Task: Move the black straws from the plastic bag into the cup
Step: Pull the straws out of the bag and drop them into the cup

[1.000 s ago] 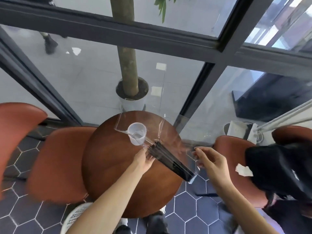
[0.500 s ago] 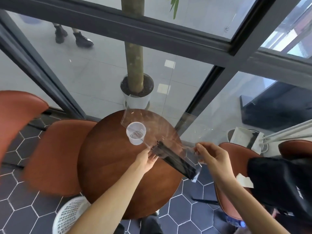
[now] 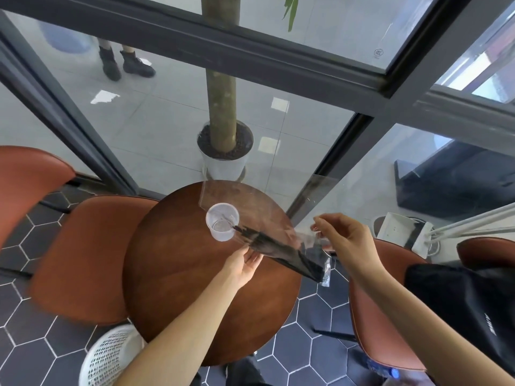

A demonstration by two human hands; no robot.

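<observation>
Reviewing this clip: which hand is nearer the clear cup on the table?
Left. The left hand sits just below and right of the cup, under the bundle of black straws. The right hand pinches the plastic bag farther right, beyond the table's edge.
</observation>
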